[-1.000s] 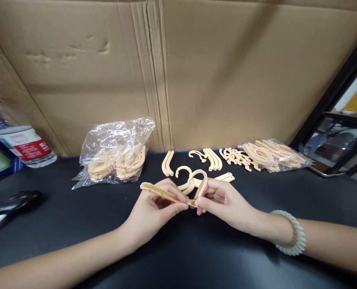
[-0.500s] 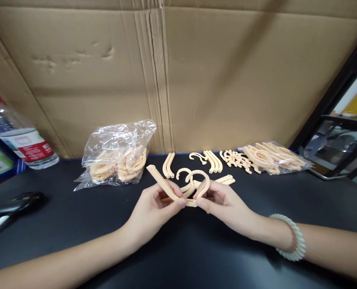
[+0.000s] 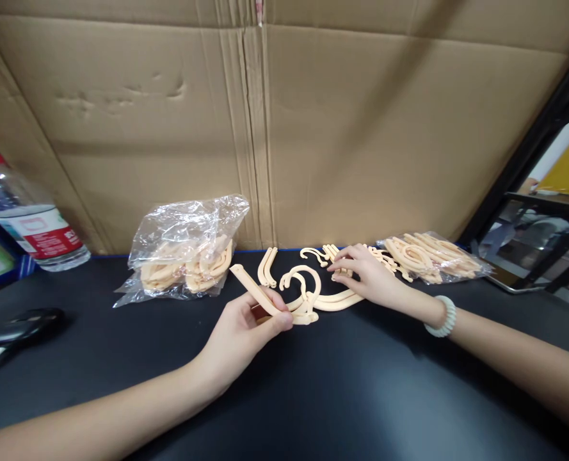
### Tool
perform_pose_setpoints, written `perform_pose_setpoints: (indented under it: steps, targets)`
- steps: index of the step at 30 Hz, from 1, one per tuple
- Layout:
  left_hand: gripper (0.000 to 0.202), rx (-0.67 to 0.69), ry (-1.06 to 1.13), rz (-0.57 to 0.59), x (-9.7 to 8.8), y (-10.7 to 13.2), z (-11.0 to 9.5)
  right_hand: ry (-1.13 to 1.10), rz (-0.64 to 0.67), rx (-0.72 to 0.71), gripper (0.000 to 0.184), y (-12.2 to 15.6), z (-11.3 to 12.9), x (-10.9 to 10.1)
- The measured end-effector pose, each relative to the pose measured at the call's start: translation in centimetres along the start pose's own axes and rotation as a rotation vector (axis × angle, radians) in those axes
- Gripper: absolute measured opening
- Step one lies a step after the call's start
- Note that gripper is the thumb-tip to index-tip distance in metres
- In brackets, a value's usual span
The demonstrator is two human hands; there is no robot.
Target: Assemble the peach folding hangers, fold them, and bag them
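Note:
My left hand (image 3: 246,326) is closed round a peach plastic hanger piece (image 3: 265,296) with a hook at its right end, held just above the black table (image 3: 313,397). My right hand (image 3: 368,276) reaches back to a row of curved peach arm parts (image 3: 335,251), its fingers spread over them and holding nothing I can make out. A finished small hanger (image 3: 335,299) lies on the table between my two hands. A beaded bracelet (image 3: 441,317) sits on my right wrist.
A clear bag of peach parts (image 3: 185,253) lies at the back left, another open bag of parts (image 3: 432,256) at the back right. Cardboard (image 3: 284,128) walls off the rear. A water bottle (image 3: 25,218) and a dark object (image 3: 22,323) are at the left, a tablet (image 3: 534,250) at the right.
My right hand let go of the hanger piece and moved back and right to the row of loose curved parts. My left hand kept the piece and stayed about where it was.

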State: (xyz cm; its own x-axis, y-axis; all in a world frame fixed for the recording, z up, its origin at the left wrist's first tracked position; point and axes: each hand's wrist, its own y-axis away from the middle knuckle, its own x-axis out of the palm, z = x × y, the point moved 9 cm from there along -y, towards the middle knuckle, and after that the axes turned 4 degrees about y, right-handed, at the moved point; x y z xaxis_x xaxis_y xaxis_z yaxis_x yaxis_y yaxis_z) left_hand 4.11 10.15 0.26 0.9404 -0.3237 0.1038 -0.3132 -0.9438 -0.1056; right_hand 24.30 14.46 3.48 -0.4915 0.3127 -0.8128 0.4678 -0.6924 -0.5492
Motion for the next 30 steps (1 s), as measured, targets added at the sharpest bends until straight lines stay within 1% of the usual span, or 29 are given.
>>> perform_pose_setpoints:
  steps: [1, 3, 5, 8, 10, 12, 17, 19, 21, 23, 30]
  targets:
    - [0.022, -0.006, 0.004, -0.004, 0.0, 0.0, 0.1, 0.009, 0.026, 0.007, 0.015, 0.0, -0.8, 0.4]
    - [0.022, -0.009, 0.011, -0.010, -0.1, 0.0, 0.1, 0.001, 0.064, 0.015, 0.016, 0.2, -1.6, 1.0]
    - [0.022, -0.008, 0.016, -0.011, 0.0, 0.0, 0.0, -0.012, 0.082, 0.017, 0.017, 0.3, -1.7, 1.3]
    - [0.021, -0.006, 0.017, -0.013, 0.0, 0.0, -0.1, -0.021, 0.067, 0.009, 0.016, 0.3, -1.1, 1.3]
    - [0.021, -0.007, 0.014, -0.011, 0.0, 0.0, 0.0, -0.059, 0.024, 0.013, 0.016, 0.2, -0.8, 0.8]
    - [0.021, -0.007, 0.012, -0.007, -0.1, 0.0, 0.1, -0.115, -0.058, 0.057, 0.018, 0.0, -0.7, -0.1]
    - [0.022, 0.002, 0.026, -0.004, -0.2, 0.0, 0.1, -0.272, -0.361, 0.244, 0.022, 0.7, -0.4, -3.2]
    - [0.022, 0.000, 0.025, -0.013, -0.2, 0.0, 0.0, -0.384, -0.428, 0.316, 0.023, 1.3, 0.0, -3.6]
    - [0.023, -0.006, 0.028, -0.029, -0.3, 0.0, 0.1, -0.485, -0.456, 0.371, 0.024, 1.8, 0.6, -3.5]
    - [0.024, -0.013, 0.037, -0.045, -0.5, 0.0, 0.2, -0.565, -0.458, 0.400, 0.024, 2.2, 1.2, -3.1]
    - [0.026, -0.017, 0.141, -0.064, -0.7, 0.0, 0.4, -0.779, -0.481, 0.420, 0.020, 2.8, 2.4, -2.4]
